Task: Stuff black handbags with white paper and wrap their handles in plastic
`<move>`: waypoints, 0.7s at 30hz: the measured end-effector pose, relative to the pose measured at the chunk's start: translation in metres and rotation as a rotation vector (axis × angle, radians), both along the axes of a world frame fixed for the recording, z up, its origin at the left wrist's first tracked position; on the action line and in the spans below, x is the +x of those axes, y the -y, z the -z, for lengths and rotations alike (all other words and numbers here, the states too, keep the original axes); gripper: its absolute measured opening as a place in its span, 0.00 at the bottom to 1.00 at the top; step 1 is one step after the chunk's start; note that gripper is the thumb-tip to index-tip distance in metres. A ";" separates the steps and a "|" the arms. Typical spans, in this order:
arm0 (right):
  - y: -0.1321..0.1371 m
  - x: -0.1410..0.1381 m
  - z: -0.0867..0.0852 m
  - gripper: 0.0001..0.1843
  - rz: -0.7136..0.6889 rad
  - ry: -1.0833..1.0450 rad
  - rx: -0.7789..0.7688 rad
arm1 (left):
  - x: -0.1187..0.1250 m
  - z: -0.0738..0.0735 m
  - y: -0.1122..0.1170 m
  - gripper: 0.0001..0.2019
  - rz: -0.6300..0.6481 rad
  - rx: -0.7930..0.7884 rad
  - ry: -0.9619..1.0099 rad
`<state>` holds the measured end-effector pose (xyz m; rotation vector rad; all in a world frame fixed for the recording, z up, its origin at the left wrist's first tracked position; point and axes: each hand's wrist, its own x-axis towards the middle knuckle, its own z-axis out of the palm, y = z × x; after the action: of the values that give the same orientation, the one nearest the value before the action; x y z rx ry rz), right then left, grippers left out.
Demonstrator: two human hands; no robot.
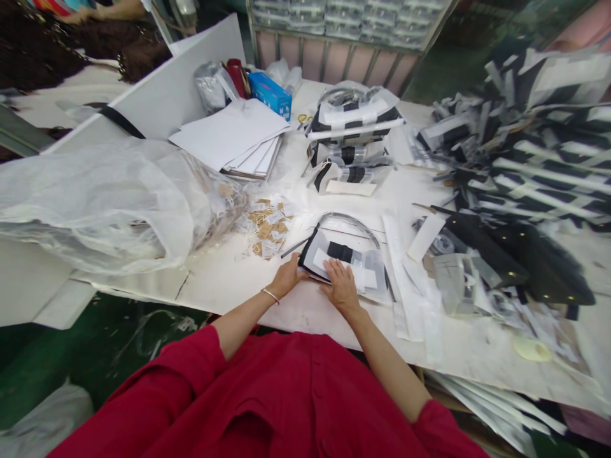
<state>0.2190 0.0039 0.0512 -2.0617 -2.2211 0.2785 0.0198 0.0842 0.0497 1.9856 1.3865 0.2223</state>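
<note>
A flat black-and-white bag (pixel 351 257) wrapped in clear plastic lies on the white table (pixel 238 280) in front of me. My left hand (pixel 287 276) grips its near left corner, fingers curled round the edge. My right hand (pixel 341 283) lies flat on top of the bag, fingers stretched out and pressing the plastic down. A thin bracelet sits on my left wrist. A curved grey handle (pixel 351 221) arcs just beyond the bag.
A heap of small paper tags (pixel 267 226) lies left of the bag. A big clear plastic sack (pixel 109 197) fills the left. Stacked white sheets (pixel 236 137), wrapped bags (pixel 351 143) behind, and a large pile of black-and-white bags (pixel 529 165) on the right.
</note>
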 end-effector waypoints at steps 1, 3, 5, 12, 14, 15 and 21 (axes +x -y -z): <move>0.000 0.000 0.002 0.35 0.000 -0.004 0.011 | 0.002 0.001 0.000 0.27 -0.010 -0.007 -0.013; 0.001 0.000 0.006 0.33 0.005 -0.013 0.034 | 0.003 0.003 0.000 0.28 -0.016 0.005 -0.066; 0.001 0.000 0.010 0.31 0.014 -0.010 0.052 | 0.003 0.005 0.001 0.32 -0.005 0.113 -0.119; 0.006 -0.005 0.020 0.31 -0.015 0.052 0.086 | 0.000 0.000 -0.009 0.30 0.526 0.690 -0.035; 0.007 -0.008 0.021 0.31 -0.009 0.056 0.094 | 0.001 0.006 -0.013 0.26 0.713 0.676 0.020; 0.007 -0.010 0.022 0.31 -0.003 0.058 0.097 | 0.001 0.010 -0.015 0.24 0.747 0.658 0.040; 0.008 -0.012 0.028 0.28 -0.021 0.064 0.156 | 0.004 0.033 -0.016 0.20 0.637 0.605 0.099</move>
<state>0.2068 -0.0038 0.0233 -1.9936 -2.2233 0.0399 0.0240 0.0999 0.0168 2.7551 0.5929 0.4718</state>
